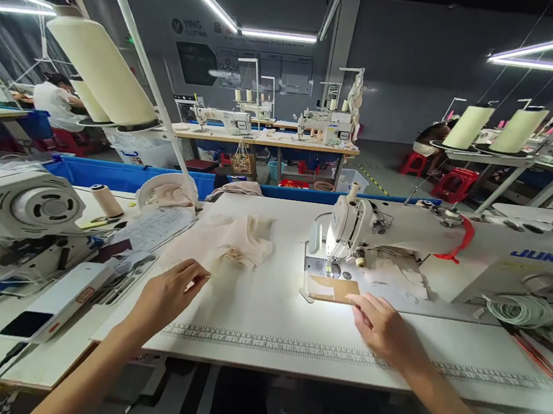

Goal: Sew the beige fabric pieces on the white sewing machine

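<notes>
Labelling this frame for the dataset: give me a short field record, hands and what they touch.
setting: sewing table, workshop
left hand: fingers curled at edge of cream fabric
right hand: fingertips on tan card
tan card: flat on the table, below the needle of the sewing machine
far left: thread cone, papers

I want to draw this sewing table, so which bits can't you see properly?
Head view:
- Sewing machine needle: too small, washed out by lamp glare.
- Left hand: fingers curl under, hiding any grip on the cream fabric.
- Right hand: touching the brown card or just beside it, unclear.
- Writing on the paper sheet: too small.
</notes>
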### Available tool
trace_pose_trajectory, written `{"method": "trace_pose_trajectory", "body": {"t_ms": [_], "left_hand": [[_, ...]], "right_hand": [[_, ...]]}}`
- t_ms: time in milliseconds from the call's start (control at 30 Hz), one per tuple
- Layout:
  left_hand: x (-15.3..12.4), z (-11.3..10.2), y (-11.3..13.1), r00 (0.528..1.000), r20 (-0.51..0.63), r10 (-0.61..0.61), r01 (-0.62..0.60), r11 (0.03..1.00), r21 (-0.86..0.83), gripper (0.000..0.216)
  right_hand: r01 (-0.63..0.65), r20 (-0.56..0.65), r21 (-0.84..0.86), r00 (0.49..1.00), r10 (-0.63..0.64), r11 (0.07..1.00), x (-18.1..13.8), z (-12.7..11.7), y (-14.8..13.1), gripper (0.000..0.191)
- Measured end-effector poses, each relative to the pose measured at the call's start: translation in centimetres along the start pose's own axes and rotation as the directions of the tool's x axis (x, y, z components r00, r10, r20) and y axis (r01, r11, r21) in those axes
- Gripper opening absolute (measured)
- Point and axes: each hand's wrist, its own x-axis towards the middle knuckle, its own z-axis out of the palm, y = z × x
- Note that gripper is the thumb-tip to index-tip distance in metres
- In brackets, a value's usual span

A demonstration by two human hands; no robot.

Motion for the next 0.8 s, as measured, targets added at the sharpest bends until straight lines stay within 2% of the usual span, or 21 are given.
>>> {"method": "trace_pose_trajectory", "body": {"t_ms": [67, 133, 200, 333, 433, 600, 700, 800], "left_hand": [[0.0, 0.1, 0.7, 0.993, -0.087, 0.084, -0.085, 0.996, -0.009, 0.034], [0.3, 0.6, 1.3, 0.979, -0.141, 0.151, -0.168, 0.978, -0.122, 0.03], [0.8, 1.3, 1.9, 0.985, -0.118, 0.123, -0.152, 0.946, -0.286, 0.026], [2.9, 2.8, 2.9, 0.996, 0.079, -0.031, 0.068, 0.846, -0.529, 0.031], [5.3, 4.0, 3.4, 0.967, 0.255, -0.019, 0.17, 0.79, -0.589, 0.038], [9.0, 6.0, 4.8, 0.866, 0.498, 0.039, 0.29, 0.773, -0.565, 0.047], [10.3, 7.0, 6.4, 0.791, 0.611, 0.033, 0.386, 0.747, -0.541, 0.051], [11.2, 7.6, 8.2, 0.729, 0.683, 0.048, 0.457, 0.708, -0.538, 0.045]], "right_hand": [[-0.013, 0.02, 0.018, 1.0, 0.013, 1.0, -0.1, 0.4, -0.5, 0.025], [-0.016, 0.032, 0.029, 0.999, 0.015, 0.999, -0.2, 0.8, -0.8, 0.024], [-0.019, 0.048, 0.03, 0.999, 0.018, 0.999, -0.2, 1.1, -0.9, 0.025], [0.013, 0.096, 0.008, 0.995, -0.014, 1.0, -0.3, 1.1, -1.0, 0.031], [0.015, 0.153, -0.042, 0.988, -0.009, 0.999, 0.0, 1.0, -1.1, 0.035], [0.03, 0.245, -0.13, 0.97, 0.003, 0.991, 1.4, 1.4, -0.8, 0.03], [0.102, 0.283, -0.151, 0.957, -0.056, 0.983, 2.5, 1.9, -0.3, 0.03], [0.168, 0.302, -0.158, 0.946, -0.115, 0.973, 3.5, 2.5, 0.0, 0.028]]}}
